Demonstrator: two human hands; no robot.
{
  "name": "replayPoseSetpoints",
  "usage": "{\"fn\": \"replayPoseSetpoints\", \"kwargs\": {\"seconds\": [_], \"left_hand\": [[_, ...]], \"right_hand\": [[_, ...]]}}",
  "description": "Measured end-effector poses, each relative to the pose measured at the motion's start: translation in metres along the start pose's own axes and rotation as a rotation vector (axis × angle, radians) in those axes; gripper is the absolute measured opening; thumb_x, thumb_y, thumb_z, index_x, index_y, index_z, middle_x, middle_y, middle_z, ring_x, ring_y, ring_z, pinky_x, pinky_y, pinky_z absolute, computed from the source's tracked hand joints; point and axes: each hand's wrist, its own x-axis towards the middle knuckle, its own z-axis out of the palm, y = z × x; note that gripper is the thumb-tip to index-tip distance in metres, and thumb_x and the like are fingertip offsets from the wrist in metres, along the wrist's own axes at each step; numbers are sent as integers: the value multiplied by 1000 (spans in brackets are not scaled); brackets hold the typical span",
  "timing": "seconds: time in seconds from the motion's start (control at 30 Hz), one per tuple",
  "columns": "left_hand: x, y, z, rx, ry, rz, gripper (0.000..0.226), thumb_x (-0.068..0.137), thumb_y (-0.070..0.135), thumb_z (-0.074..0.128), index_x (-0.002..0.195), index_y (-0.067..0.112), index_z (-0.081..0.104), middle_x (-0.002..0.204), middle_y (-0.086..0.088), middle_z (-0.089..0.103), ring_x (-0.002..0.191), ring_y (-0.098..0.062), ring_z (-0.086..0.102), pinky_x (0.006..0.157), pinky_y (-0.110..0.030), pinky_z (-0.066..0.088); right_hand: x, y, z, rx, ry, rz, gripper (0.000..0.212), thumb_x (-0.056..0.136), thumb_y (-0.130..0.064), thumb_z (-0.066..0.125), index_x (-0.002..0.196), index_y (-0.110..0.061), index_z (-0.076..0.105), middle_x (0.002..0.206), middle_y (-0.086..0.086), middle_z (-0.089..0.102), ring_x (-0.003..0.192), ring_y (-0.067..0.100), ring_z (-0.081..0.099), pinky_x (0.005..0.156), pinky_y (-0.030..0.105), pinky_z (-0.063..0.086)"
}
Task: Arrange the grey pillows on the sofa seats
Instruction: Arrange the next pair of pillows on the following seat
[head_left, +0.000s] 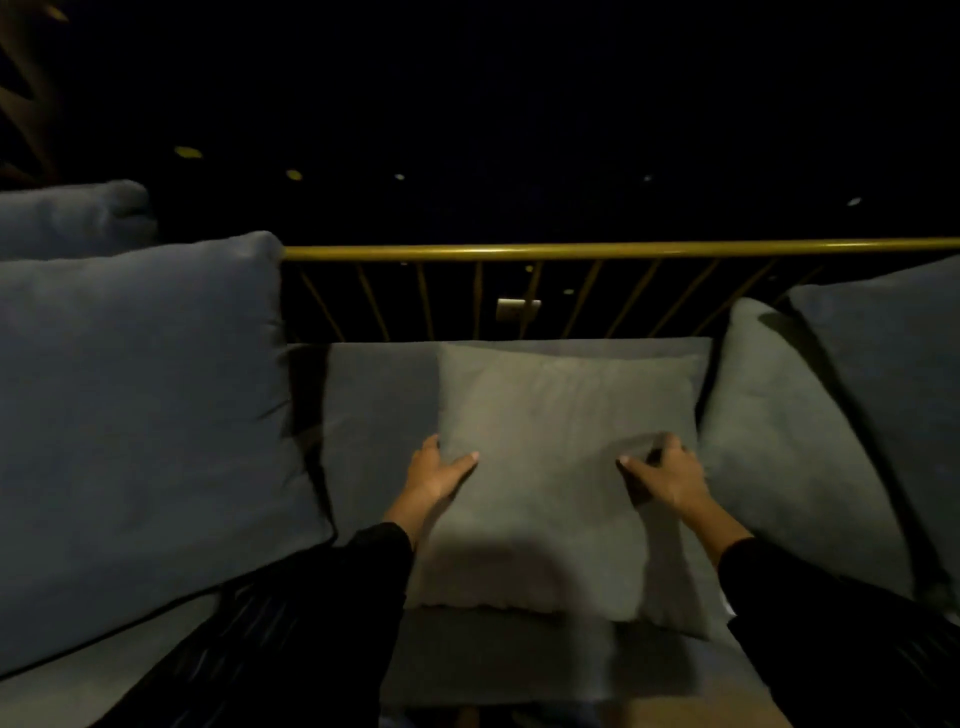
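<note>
A grey square pillow lies on the blue-grey sofa seat in the middle of the view. My left hand grips its left edge, thumb on top. My right hand pinches the fabric on its right side, where the cloth bunches up. A second grey pillow leans at the right, just beside the held one. Black sleeves cover both forearms.
A large blue back cushion stands at the left, another behind it, and one more at the far right. A gold metal rail with slanted bars runs behind the seat. Beyond it all is dark.
</note>
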Motion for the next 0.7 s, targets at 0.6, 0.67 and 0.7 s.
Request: {"fn": "replayPoseSetpoints", "kwargs": {"seconds": [0.6, 0.67, 0.7], "left_hand": [[16, -21, 10, -347, 164, -115, 121, 42, 50, 95, 145, 32, 32, 139, -2, 53, 122, -26, 58, 103, -49, 50], [7, -39, -8, -329, 186, -148, 133, 30, 59, 94, 144, 36, 31, 142, -1, 51, 125, -27, 55, 103, -51, 49], [2, -48, -14, -325, 194, -154, 136, 29, 60, 94, 146, 33, 30, 142, -1, 50, 126, -28, 55, 104, -51, 48]], "right_hand": [[28, 28, 33, 399, -6, 27, 104, 74, -52, 75, 154, -28, 13, 153, 19, 32, 140, 38, 34, 112, 50, 34], [12, 19, 46, 398, -46, -1, 103, 74, -54, 73, 154, -31, 13, 154, 17, 31, 141, 37, 34, 112, 50, 34], [4, 14, 52, 399, -66, -3, 106, 71, -60, 72, 154, -32, 13, 155, 17, 30, 141, 37, 33, 113, 52, 33]]}}
